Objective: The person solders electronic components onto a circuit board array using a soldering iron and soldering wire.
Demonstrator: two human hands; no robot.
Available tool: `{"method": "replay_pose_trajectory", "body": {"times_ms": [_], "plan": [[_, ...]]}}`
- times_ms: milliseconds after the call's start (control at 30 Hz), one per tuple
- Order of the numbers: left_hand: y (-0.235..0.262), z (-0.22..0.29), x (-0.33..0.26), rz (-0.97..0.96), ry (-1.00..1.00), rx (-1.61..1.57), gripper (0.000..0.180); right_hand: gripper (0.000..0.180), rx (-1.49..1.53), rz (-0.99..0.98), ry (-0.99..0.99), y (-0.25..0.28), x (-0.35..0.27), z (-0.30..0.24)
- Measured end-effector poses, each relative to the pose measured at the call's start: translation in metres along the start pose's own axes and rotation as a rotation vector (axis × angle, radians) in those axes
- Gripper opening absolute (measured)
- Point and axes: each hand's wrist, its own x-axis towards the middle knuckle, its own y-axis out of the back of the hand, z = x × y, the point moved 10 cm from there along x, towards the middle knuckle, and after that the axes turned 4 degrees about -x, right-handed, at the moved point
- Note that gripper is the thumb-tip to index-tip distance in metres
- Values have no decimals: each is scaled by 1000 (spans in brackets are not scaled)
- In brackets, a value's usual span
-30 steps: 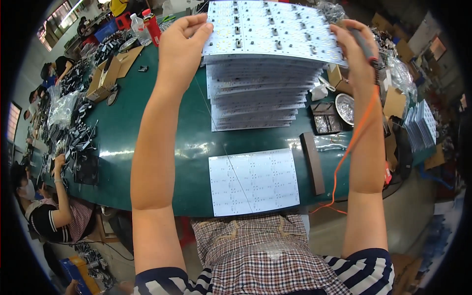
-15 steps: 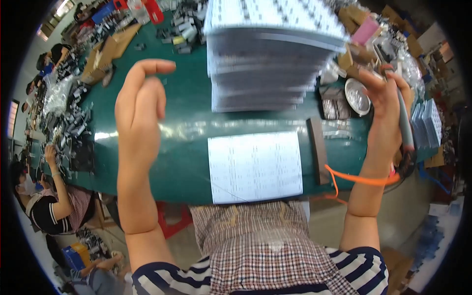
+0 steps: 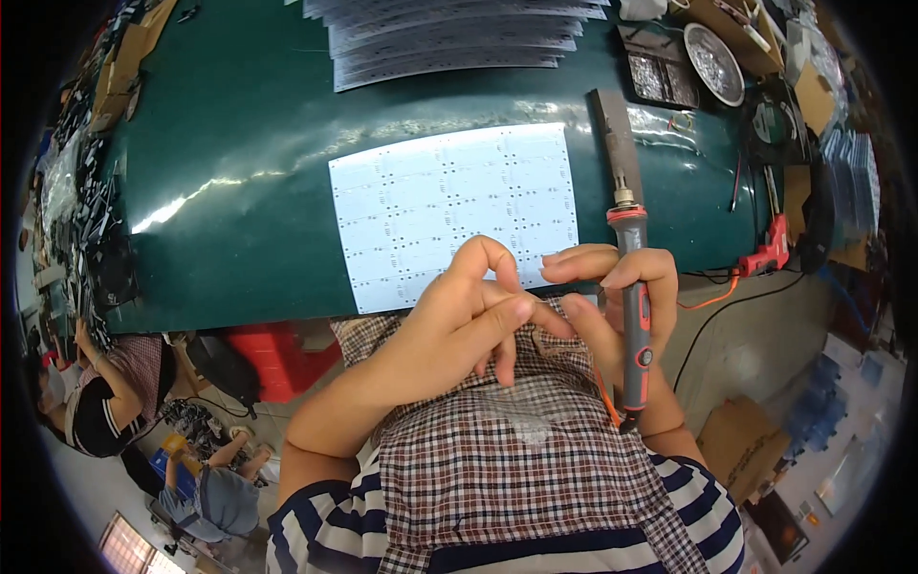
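A printed circuit board sheet (image 3: 459,206), white and marked into a grid, lies flat near the table's front edge. My right hand (image 3: 612,306) is wrapped around a soldering iron (image 3: 631,306) with a grey body and red rings. The iron stands out upward past my fingers, its metal tip over a dark bar (image 3: 615,134) on the table. My left hand (image 3: 469,320) is in a pinch, its fingertips close to those of my right hand, just off the board's front edge. A thin wire (image 3: 541,301) shows faintly at the left fingertips.
A tall stack of similar boards (image 3: 449,43) stands at the back. At the back right are a black tray (image 3: 655,91) and a metal bowl (image 3: 712,62). A red-handled tool (image 3: 765,251) lies at the right edge. Co-workers (image 3: 105,392) sit at left.
My hands have come inward from wide apart and now meet in front of the board. The soldering iron has moved left with my right hand. My view has tilted down.
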Motion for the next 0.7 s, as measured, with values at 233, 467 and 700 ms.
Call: {"method": "replay_pose_trajectory", "body": {"times_ms": [233,467,700], "plan": [[-3,-3,12,13,41,94,17,37,31,-17,-2,11,-1,7],[3,15,20,187,21,490,10,33,51,-43,-111,37,21,15],[6,81,32,540,-440,1070,7,58,-50,227,-81,80,33,22]]}}
